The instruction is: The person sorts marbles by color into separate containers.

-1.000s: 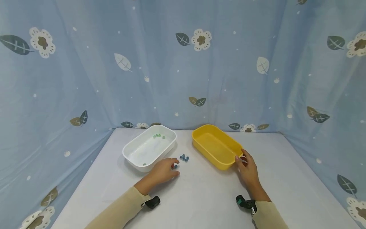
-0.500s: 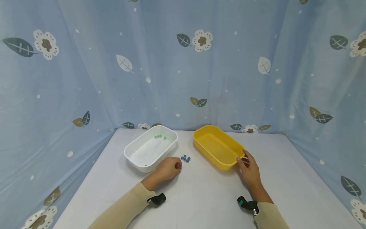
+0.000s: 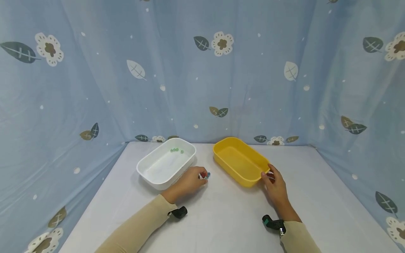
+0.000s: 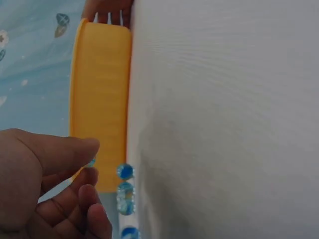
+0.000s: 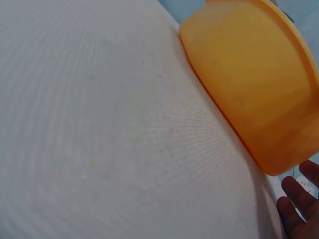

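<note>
My left hand (image 3: 191, 180) is low over the table beside the white tray. In the left wrist view its thumb and index finger pinch a blue marble (image 4: 91, 163), mostly hidden by the fingertips. Close by, several loose blue marbles (image 4: 125, 172) lie on the tabletop; in the head view the hand covers most of them, leaving one blue marble (image 3: 209, 174) plain at its fingertips. My right hand (image 3: 275, 186) holds the near right corner of the yellow tray (image 3: 232, 174), thumb and fingers at its rim. No marbles show inside that tray.
The white tray (image 3: 148, 179) stands on the left, with several green marbles (image 3: 175, 150) near its far end. A white cloth (image 3: 234, 218) covers the table. Blue patterned curtains (image 3: 177, 88) enclose the back and sides.
My left hand has closed its fingers, then moved slightly right and away from me, to the group of blue marbles. My right hand and both trays keep their places.
</note>
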Tool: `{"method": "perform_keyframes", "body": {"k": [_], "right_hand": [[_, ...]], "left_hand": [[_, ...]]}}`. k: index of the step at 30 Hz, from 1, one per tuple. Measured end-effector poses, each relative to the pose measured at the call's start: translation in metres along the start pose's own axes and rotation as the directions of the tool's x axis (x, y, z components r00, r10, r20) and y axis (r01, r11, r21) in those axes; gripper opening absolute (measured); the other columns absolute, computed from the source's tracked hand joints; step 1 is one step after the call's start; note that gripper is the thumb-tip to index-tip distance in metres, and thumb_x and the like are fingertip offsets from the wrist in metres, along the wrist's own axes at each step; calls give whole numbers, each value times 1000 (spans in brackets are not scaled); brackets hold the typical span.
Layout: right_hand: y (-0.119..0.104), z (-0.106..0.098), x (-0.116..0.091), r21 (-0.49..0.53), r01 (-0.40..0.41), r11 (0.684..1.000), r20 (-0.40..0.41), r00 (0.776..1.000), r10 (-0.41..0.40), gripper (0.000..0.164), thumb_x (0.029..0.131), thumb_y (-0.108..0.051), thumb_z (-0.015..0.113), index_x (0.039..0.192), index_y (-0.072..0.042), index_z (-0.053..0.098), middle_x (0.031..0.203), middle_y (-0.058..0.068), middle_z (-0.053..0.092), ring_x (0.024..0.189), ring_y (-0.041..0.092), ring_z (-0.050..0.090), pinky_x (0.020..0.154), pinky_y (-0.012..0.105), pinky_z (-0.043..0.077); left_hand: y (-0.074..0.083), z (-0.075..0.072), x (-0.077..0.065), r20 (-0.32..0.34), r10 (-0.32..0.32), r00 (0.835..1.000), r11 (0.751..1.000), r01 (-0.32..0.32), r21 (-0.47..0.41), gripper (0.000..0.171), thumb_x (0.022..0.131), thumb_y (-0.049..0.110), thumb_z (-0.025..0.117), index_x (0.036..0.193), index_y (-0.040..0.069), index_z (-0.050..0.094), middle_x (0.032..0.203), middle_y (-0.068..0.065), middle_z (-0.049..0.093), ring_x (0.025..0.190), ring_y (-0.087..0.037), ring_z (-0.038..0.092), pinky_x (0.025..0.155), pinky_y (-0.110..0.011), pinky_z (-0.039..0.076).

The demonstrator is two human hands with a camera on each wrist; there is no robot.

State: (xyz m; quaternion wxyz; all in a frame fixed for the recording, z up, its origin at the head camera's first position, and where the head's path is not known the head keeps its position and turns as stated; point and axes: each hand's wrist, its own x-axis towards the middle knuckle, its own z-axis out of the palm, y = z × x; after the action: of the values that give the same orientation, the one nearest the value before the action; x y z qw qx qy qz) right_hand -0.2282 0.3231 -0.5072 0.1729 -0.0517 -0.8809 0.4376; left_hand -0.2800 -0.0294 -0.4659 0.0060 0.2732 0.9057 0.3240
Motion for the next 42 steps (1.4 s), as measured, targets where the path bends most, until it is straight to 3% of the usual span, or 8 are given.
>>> {"method": "perform_keyframes", "body": {"k": [11,19,23,36,42], "right_hand": [[-1,4,6,3,9,1000,7,1000,-9,70,99,-49,49,153,-10,28,145,19,38,123,37,46,103,54,37],[-1,5,4,-13,-32,999,19,999,32,70,99,-50,49,154,-12,26,147,18,36,125,36,44,104,53,36],[-2,4,3,-12,-24,1000,24,999,25,70,99,-50,49,154,-11,26,147,19,36,124,37,44,104,54,36],[3,-2,-2,-9,4,1000,5,1000,-4,68,100,-46,49,152,-7,28,145,22,37,121,39,46,102,56,37],[2,1,2,-16,18,1000,5,1000,-18,66,100,-44,50,152,-9,29,146,21,38,122,38,46,102,55,38]], "left_hand": [[3,-11,37,-65,-88,994,988,79,-133,10,88,19,73,97,18,67,90,8,63,76,-15,55,64,-28,49],[0,-11,55,-119,-134,984,972,108,-208,11,90,20,71,99,15,68,92,6,63,78,-18,55,63,-30,49],[2,-13,63,-106,-142,984,966,115,-230,13,90,20,71,102,15,68,95,6,63,80,-18,56,65,-30,50],[6,-5,87,-123,-134,983,974,107,-200,15,92,23,70,105,16,70,95,5,63,82,-14,58,68,-28,50],[5,-6,96,-163,-143,976,977,113,-181,14,91,21,70,103,14,70,95,4,64,83,-15,57,68,-29,50]]}}
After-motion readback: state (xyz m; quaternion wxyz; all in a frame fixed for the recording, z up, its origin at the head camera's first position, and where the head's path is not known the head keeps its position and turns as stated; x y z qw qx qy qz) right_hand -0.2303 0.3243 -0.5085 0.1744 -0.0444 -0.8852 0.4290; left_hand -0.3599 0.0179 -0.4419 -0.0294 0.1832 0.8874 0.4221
